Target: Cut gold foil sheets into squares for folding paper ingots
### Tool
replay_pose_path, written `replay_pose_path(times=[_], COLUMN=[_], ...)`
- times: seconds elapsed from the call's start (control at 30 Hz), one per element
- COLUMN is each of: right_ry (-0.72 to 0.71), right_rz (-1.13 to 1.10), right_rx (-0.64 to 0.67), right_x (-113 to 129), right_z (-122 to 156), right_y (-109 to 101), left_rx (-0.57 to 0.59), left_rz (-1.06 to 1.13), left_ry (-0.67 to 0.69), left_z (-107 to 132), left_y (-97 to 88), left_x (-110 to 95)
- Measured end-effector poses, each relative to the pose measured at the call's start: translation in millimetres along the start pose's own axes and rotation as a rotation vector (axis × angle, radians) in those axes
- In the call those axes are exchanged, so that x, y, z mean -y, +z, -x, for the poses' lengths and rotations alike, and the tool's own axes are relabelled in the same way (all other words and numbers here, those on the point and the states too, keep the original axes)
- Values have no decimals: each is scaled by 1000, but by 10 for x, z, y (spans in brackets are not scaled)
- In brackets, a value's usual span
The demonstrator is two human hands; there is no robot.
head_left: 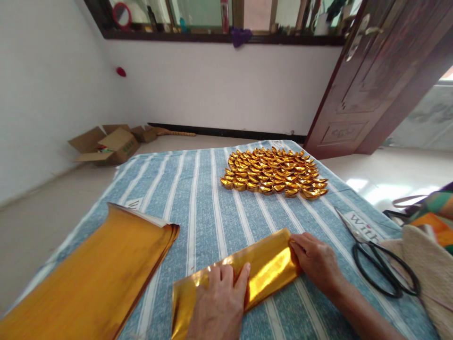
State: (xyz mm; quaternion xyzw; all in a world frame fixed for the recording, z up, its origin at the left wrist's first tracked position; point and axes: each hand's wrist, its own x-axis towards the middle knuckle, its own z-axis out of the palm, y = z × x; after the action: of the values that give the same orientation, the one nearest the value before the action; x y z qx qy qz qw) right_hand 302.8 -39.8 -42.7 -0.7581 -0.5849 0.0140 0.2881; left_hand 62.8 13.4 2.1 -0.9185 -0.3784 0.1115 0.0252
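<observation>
A folded strip of shiny gold foil paper lies slantwise on the striped cloth in front of me. My left hand rests on top of its middle, fingers laid over the foil and thumb spread apart. At the strip's right end, my right hand pinches the short edge between thumb and fingers. To the left is a stack of larger gold paper sheets, dull gold on top with a pale edge at the back. Large scissors with black handles lie right of my right hand, blades slightly apart.
Rows of small folded gold paper ingots stand toward the table's far right. A blue and white striped cloth covers the table. Beige fabric lies at the right edge. Open cardboard boxes sit on the floor, and a brown door stands behind.
</observation>
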Motion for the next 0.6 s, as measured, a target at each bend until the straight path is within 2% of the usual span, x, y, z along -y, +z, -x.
replay_pose_path(times=[0.27, 0.47, 0.6], right_ry=[-56, -258, -377], right_rz=[272, 336, 349], right_rx=[43, 40, 144], right_x=[-5, 50, 102], right_z=[50, 23, -31], right_y=[31, -21, -48], left_rx=[23, 7, 0], left_rz=[55, 53, 60], left_ry=[-39, -62, -83], left_z=[-5, 12, 23], left_y=[-75, -135, -157], left_x=[-25, -76, -102])
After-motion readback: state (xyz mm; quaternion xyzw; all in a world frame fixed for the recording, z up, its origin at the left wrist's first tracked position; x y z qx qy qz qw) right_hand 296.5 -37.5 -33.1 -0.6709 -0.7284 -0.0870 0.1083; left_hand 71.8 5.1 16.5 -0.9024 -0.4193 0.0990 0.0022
